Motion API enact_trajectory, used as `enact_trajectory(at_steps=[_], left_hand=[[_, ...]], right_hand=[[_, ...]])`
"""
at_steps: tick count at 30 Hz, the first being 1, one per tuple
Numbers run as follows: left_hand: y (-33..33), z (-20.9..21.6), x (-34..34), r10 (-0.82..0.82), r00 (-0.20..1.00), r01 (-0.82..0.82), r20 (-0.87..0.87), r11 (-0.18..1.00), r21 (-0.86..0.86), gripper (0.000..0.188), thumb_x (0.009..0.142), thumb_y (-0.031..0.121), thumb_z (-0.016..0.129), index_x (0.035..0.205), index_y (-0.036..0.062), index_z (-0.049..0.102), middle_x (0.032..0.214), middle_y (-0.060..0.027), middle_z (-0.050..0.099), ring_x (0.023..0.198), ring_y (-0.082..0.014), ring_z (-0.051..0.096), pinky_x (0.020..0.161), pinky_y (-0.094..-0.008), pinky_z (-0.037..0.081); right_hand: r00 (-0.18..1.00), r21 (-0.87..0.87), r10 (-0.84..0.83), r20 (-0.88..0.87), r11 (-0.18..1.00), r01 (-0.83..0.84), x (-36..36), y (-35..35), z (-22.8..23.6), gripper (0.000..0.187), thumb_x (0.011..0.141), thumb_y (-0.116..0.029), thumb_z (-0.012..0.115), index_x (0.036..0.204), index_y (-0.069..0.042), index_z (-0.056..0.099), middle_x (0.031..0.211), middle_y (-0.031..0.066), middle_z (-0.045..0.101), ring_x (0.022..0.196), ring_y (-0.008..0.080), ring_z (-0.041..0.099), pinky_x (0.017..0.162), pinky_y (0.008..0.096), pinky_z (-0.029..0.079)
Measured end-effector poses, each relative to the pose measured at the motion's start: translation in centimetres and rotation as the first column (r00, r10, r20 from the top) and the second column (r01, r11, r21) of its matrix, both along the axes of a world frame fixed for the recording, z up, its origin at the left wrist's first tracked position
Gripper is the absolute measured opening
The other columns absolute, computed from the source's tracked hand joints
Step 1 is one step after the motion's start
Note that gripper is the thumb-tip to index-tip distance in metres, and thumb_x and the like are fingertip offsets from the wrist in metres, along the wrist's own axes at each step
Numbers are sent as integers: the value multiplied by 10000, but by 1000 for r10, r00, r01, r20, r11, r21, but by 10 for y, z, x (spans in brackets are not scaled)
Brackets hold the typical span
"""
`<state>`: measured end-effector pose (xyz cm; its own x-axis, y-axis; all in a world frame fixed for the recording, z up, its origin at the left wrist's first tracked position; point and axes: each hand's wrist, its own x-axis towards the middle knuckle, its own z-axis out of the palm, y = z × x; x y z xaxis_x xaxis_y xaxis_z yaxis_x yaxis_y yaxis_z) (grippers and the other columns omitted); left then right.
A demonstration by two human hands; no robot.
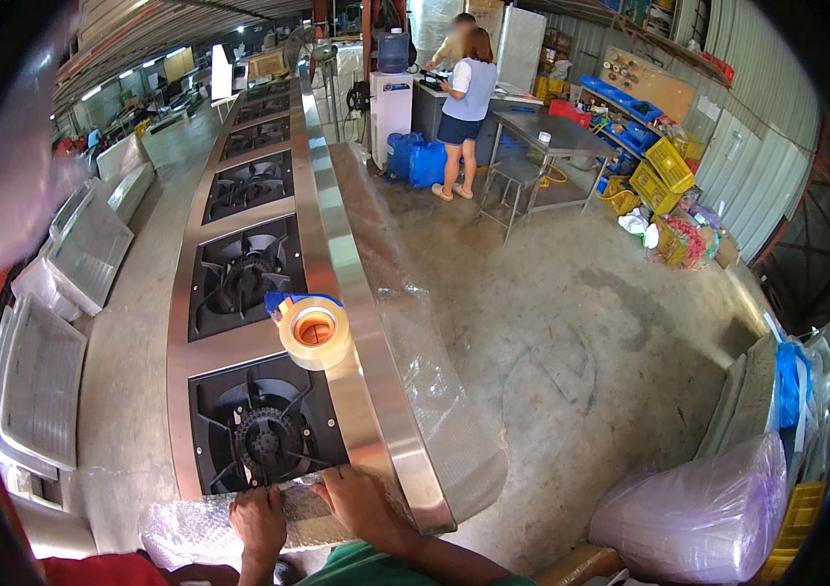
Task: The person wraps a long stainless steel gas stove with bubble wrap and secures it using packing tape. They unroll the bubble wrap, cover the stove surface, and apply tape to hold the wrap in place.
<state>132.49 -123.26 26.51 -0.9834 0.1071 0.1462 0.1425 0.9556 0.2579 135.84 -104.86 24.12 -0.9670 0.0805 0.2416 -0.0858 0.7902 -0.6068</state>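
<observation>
A long stainless steel gas range (342,376) stretches away from me, with a row of black burners along its top. Across its near end lies clear bubble wrap (186,527), hanging out past the left side. My left hand (259,523) has its fingers curled over the wrap at the range's front edge, just below the nearest burner (264,439). Beside it, my right hand (364,503) also grips the wrap, at the burner's near right corner. A tape dispenser (312,334) with a wide roll of clear tape rests on the steel between the first two burners.
More wrapping film (454,430) drapes down the range's right side. A large purple-tinted roll of bubble wrap (693,508) stands at lower right. Wrapped panels (44,391) lean at left. Two people stand by a counter behind a steel table (557,137); yellow crates (664,176) are stacked at right.
</observation>
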Motion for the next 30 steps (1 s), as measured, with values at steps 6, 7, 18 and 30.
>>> enact_trajectory(at_steps=[6, 7, 18, 30], left_hand=[[-2, -5, -1, -2, 1000, 2, 6, 1000, 15, 281, 912, 220, 675, 709, 31, 630, 731, -190, 645, 784, -405, 641, 730, -536, 473], [-1, -5, -1, 0, 1000, 0, 4, 1000, 19, 283, 913, 219, 674, 707, 30, 628, 730, -190, 645, 784, -404, 641, 729, -535, 472], [-7, -1, -3, -42, 999, 41, 23, 999, 26, 318, 910, 247, 655, 683, 26, 622, 711, -202, 648, 731, -419, 648, 698, -545, 484], [-7, 3, -3, -52, 997, 50, 60, 998, 40, 238, 818, 209, 654, 676, 23, 614, 693, -207, 640, 714, -425, 643, 688, -542, 485]], right_hand=[[999, -9, 9, -37, 1000, -10, -2, -2, -3, 334, 961, -374, 669, 859, -66, 587, 745, 133, 637, 678, 334, 662, 570, 464, 522], [999, -14, 14, -46, 1000, -15, -2, -2, -4, 337, 962, -377, 668, 859, -66, 586, 742, 132, 634, 674, 333, 660, 568, 463, 521], [996, -20, -13, -88, 1000, 12, -3, -3, -3, 321, 964, -351, 675, 841, -72, 573, 711, 126, 621, 626, 333, 640, 553, 464, 507], [993, -19, -15, -118, 1000, 13, -3, -1, -2, 304, 961, -335, 682, 829, -82, 576, 708, 116, 626, 614, 323, 652, 530, 459, 512]])
